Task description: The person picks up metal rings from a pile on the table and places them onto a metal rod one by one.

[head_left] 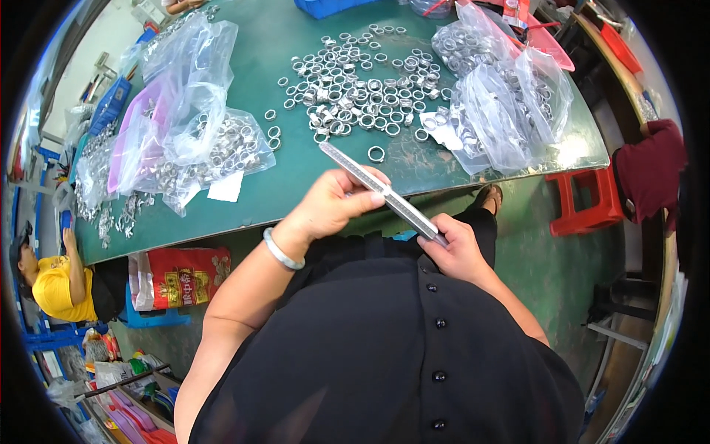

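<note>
My right hand point(451, 243) is closed round the thick, dark end of a ring mandrel point(346, 163), a tapered metal stick with scale marks. It slants up and left over the table's near edge. The thumb and fingers of my left hand point(342, 201) pinch the mandrel around its middle. Something bright, possibly a ring, shows at those fingertips, too small to make out. Just beyond the mandrel a single metal ring point(376, 154) lies on the green table point(296, 185). Farther back is a loose spread of metal rings point(347, 92).
Clear plastic bags of rings stand at left point(222, 140) and right point(495, 111). A pink basket point(551, 44) sits behind the right bags, a blue bin point(329, 6) at the far edge. Right of the table is a red stool point(588, 203); at left, a person in yellow point(63, 288).
</note>
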The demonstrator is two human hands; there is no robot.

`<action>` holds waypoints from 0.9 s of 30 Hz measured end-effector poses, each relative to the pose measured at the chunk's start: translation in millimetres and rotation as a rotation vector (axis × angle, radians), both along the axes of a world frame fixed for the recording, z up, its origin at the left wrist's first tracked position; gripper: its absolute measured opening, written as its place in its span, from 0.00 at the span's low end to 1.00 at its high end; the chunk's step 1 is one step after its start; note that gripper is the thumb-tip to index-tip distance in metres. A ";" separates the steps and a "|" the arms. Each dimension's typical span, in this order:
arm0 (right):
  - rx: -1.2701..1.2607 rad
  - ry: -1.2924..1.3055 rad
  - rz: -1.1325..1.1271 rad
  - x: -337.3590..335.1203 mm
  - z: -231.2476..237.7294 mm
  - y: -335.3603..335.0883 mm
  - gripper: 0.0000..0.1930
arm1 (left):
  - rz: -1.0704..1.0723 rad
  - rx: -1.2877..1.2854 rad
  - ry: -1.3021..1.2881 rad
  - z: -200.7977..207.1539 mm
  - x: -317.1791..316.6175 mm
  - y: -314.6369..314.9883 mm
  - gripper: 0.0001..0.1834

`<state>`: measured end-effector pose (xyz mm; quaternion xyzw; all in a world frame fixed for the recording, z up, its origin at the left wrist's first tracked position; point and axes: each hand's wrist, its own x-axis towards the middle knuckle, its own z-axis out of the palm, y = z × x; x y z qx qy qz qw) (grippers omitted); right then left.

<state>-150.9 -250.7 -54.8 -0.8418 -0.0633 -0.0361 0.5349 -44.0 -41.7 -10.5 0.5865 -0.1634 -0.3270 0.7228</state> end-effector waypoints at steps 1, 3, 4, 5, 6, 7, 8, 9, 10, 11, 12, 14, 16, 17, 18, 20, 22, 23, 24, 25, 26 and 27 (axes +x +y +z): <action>-0.002 -0.009 0.004 1.4 0.1 0.8 0.07 | -0.003 -0.004 0.060 -0.6 -4.6 -2.6 0.11; -0.002 -0.021 0.006 1.6 0.5 1.8 0.07 | 0.009 -0.025 0.063 -2.7 -5.2 -2.8 0.12; -0.001 -0.024 0.006 1.7 1.4 2.0 0.07 | 0.010 -0.014 0.065 -0.5 -4.3 -1.6 0.13; 0.000 -0.027 0.005 1.5 1.8 1.9 0.07 | 0.010 -0.002 0.067 0.6 -4.0 -1.0 0.13; 0.000 -0.021 0.007 1.0 1.4 1.6 0.07 | 0.012 -0.004 0.051 -0.2 -4.5 -1.2 0.14; 0.000 -0.016 0.010 0.7 0.9 1.5 0.07 | 0.015 -0.006 0.033 -1.1 -5.3 -0.7 0.15; 0.000 -0.011 0.013 0.4 0.7 1.5 0.07 | 0.017 -0.007 0.016 -2.1 -5.8 -0.3 0.15; -0.006 -0.006 0.012 0.5 1.0 1.6 0.07 | 0.016 -0.008 0.018 -3.5 -5.5 0.2 0.16; -0.011 0.000 0.009 0.6 1.4 1.7 0.07 | 0.013 -0.009 0.020 -5.3 -4.6 0.8 0.16; -0.017 0.006 0.006 0.5 1.5 1.9 0.07 | 0.010 -0.009 0.022 -6.2 -4.2 1.2 0.16; -0.012 0.002 0.005 0.2 1.2 2.3 0.07 | 0.011 -0.010 0.028 -6.2 -4.4 1.4 0.16; -0.005 -0.007 0.001 0.6 1.0 2.5 0.07 | 0.012 -0.013 0.039 -5.3 -4.2 0.9 0.16; -0.012 0.005 0.001 0.2 1.2 2.0 0.07 | 0.013 -0.007 0.034 -5.7 -4.0 0.2 0.16; -0.015 0.010 0.001 0.0 1.3 1.8 0.07 | 0.015 -0.004 0.031 -5.8 -4.1 0.0 0.16; -0.011 0.009 0.002 -0.1 1.3 1.9 0.07 | 0.019 -0.005 0.032 -5.8 -4.4 -0.2 0.16; -0.004 0.008 0.001 -0.2 0.7 1.9 0.07 | 0.023 -0.004 0.036 -5.7 -4.6 -0.6 0.16; 0.000 0.003 0.000 -0.3 -0.1 1.8 0.07 | 0.022 0.002 0.034 -5.2 -4.5 -0.7 0.15; 0.001 0.001 -0.001 -0.3 -0.5 1.7 0.07 | 0.022 0.005 0.034 -5.0 -4.4 -0.7 0.15; 0.012 0.001 -0.002 -0.4 -0.9 1.9 0.06 | 0.020 0.002 0.033 -5.1 -4.2 -0.8 0.15; 0.022 0.003 -0.002 -0.6 -1.2 2.4 0.06 | 0.019 -0.001 0.033 -5.6 -4.1 -0.6 0.15; 0.031 0.004 -0.002 -0.5 -1.2 2.7 0.05 | 0.018 -0.005 0.033 -5.8 -4.0 -0.4 0.15; 0.020 0.006 -0.001 -0.2 -1.0 2.6 0.06 | 0.019 -0.007 0.035 -5.8 -3.9 -0.2 0.15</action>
